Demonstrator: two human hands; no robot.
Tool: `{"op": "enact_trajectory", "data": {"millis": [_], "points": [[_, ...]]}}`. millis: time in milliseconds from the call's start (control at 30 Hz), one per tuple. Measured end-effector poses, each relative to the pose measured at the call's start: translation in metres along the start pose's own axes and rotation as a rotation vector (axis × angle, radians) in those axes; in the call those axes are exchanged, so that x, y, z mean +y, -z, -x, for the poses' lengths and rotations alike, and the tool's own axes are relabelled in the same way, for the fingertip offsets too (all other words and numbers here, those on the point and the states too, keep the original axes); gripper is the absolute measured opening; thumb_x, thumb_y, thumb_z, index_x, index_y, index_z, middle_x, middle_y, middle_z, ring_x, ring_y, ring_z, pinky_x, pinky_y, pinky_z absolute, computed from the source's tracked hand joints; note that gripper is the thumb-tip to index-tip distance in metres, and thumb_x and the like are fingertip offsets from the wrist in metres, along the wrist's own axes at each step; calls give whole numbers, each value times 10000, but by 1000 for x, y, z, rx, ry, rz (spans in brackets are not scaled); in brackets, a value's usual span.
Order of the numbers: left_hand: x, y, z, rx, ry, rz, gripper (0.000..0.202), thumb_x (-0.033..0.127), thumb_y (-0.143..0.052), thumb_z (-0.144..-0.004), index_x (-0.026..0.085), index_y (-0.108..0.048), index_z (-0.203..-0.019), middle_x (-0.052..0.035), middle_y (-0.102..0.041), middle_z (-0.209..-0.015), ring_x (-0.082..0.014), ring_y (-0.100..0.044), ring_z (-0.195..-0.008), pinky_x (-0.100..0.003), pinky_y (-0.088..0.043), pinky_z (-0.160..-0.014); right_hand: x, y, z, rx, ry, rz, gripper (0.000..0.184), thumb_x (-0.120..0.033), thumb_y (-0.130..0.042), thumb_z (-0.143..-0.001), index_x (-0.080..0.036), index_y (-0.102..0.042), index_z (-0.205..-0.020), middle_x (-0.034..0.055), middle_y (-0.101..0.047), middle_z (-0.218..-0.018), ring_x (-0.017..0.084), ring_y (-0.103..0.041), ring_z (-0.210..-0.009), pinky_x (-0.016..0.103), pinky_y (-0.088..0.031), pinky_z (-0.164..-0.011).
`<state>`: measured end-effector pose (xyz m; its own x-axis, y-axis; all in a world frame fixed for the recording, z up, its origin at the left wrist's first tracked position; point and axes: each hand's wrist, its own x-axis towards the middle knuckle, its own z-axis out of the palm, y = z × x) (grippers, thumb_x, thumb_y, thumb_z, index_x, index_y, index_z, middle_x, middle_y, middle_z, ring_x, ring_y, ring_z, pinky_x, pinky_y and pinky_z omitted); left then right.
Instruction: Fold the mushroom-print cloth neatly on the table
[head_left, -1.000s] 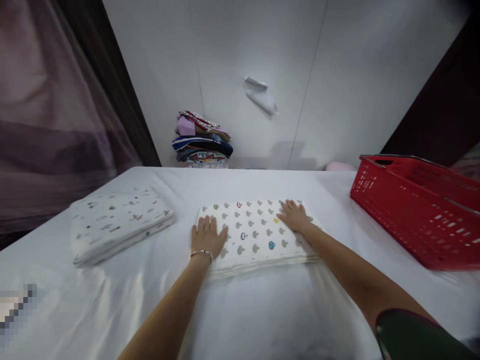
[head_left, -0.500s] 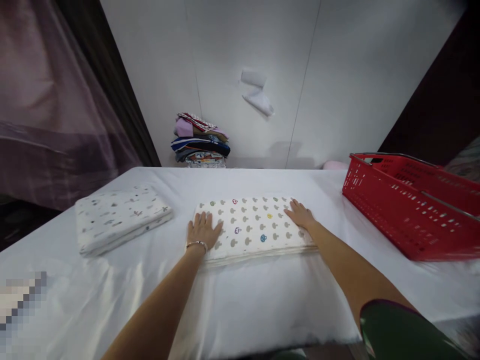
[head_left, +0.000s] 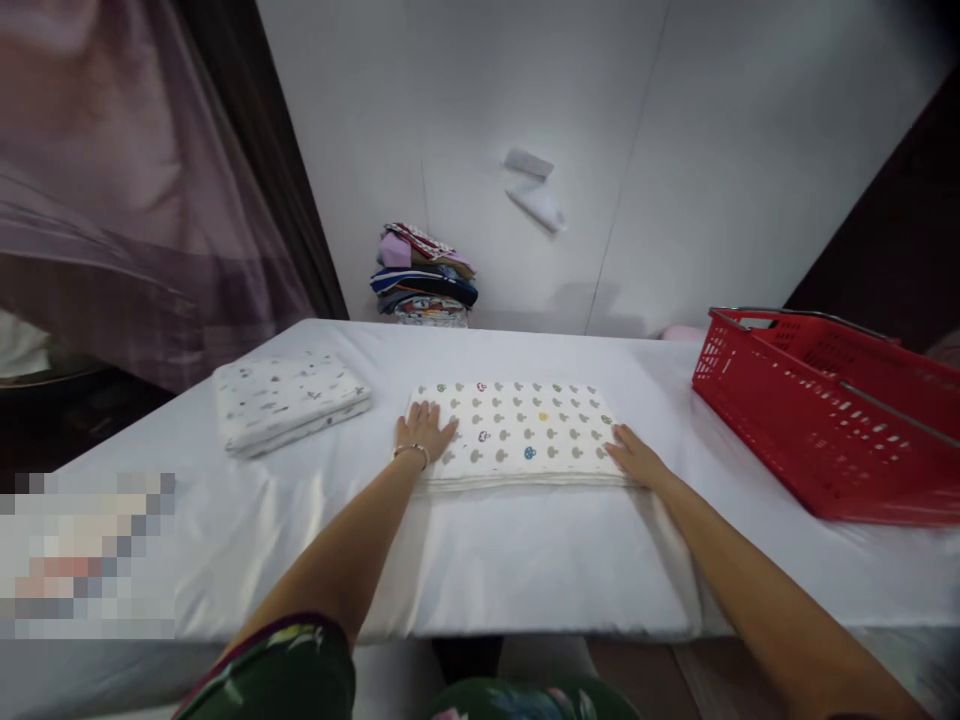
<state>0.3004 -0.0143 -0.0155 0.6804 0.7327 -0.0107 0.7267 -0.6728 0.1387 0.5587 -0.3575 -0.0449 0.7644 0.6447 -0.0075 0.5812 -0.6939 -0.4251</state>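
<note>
A folded white cloth with a mushroom print (head_left: 517, 430) lies flat on the white-covered table (head_left: 540, 570) in front of me. On its left end rests my left hand (head_left: 424, 432), palm down with the fingers spread, a bracelet at the wrist. My right hand (head_left: 634, 455) lies at the cloth's right edge, fingers stretched out and touching its near right corner. Neither hand grasps anything. To the left sits a second folded white cloth with small grey motifs (head_left: 292, 395), apart from both hands.
A red plastic basket (head_left: 825, 430) with a metal handle stands at the table's right. Behind the far edge is a stack of folded clothes (head_left: 426, 280) against the white wall (head_left: 465, 90). A pinkish curtain (head_left: 112, 200) hangs at left. A blurred patch (head_left: 90, 560) covers the near left.
My right hand has slid from the cloth's upper right area toward its near right corner. My left hand stays on the left end. The view has shifted a little.
</note>
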Motion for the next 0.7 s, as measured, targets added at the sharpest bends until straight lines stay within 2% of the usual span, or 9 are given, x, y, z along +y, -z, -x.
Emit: {"op": "enact_trajectory", "data": {"millis": [100, 200, 400, 500, 600, 700], "points": [[-4, 12, 2, -57, -19, 81, 583, 557, -273, -859, 269, -407, -1348, -69, -282, -1488, -272, -182, -1380, -506, -239, -1055, 12, -5, 18, 91, 11, -107, 623, -523, -401, -819, -211, -410, -1358, 59, -392, -1423, 245, -330, -1321, 413, -282, -1092], [-15, 17, 16, -60, 17, 117, 545, 533, -303, -869, 278, -415, -1337, -53, -296, -1483, -238, -219, -1371, -443, -271, -1057, 18, -10, 29, 154, 4, -153, 634, -540, -393, -815, -195, -429, -1346, 64, -409, -1410, 241, -348, -1312, 406, -280, -1098], [-40, 3, 66, 42, 41, 171, 524, 472, -369, -874, 248, -387, -1348, -26, -255, -1501, -188, -352, -1310, -299, -286, -1060, 17, -19, 37, 189, 58, -85, 606, -512, -315, -855, -187, -427, -1354, 74, -376, -1428, 235, -303, -1335, 395, -269, -1100], [-43, 1, 81, 94, 100, 188, 526, 462, -386, -869, 222, -403, -1337, -48, -392, -1429, -195, -418, -1257, -288, -325, -1028, 16, -19, 38, 195, 56, -87, 629, -536, -310, -848, -176, -436, -1349, 80, -378, -1423, 235, -324, -1323, 377, -285, -1089], [-40, 4, 88, 147, 165, 213, 532, 485, -396, -854, 201, -441, -1302, -74, -564, -1253, -225, -513, -1142, -323, -391, -958, 16, -16, 42, 250, 40, -110, 636, -557, -325, -836, -174, -465, -1324, 82, -433, -1383, 237, -373, -1289, 365, -308, -1071], [-37, 12, 90, 116, 268, 299, 551, 488, -409, -842, 173, -449, -1293, -81, -627, -1136, -224, -579, -1031, -316, -437, -884, 15, -12, 46, 315, 10, -134, 616, -547, -343, -837, -173, -485, -1305, 92, -500, -1321, 246, -450, -1217, 370, -343, -1037]]}}
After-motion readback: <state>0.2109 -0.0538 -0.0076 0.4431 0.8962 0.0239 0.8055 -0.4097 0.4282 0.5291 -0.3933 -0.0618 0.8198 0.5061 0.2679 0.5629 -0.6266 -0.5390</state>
